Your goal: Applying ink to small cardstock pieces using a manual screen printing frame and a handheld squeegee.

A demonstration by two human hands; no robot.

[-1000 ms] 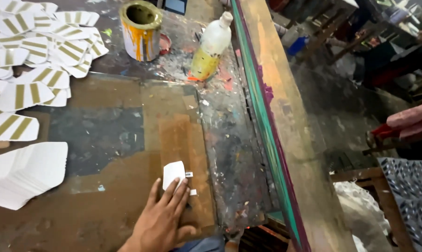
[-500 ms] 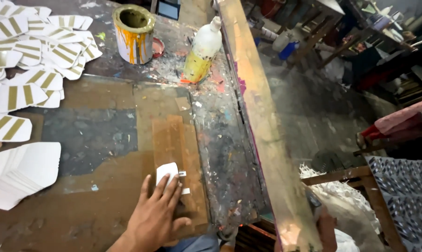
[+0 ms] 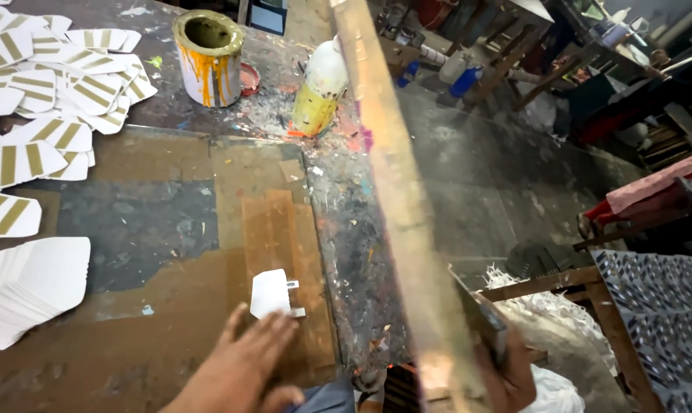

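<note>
The stained surface (image 3: 154, 222) carries everything. The long wooden board (image 3: 395, 206) stands on edge along its right side; the right hand (image 3: 506, 367) grips its lower end with closed fingers. The left hand (image 3: 242, 367) lies flat, fingers spread, pressing the small white card (image 3: 271, 294). Pressing evenly should keep this card from sliding.

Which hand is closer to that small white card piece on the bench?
Left. The left hand has its fingertips on the small white card piece; the right hand is off to its right, gripping a long wooden strip.
</note>
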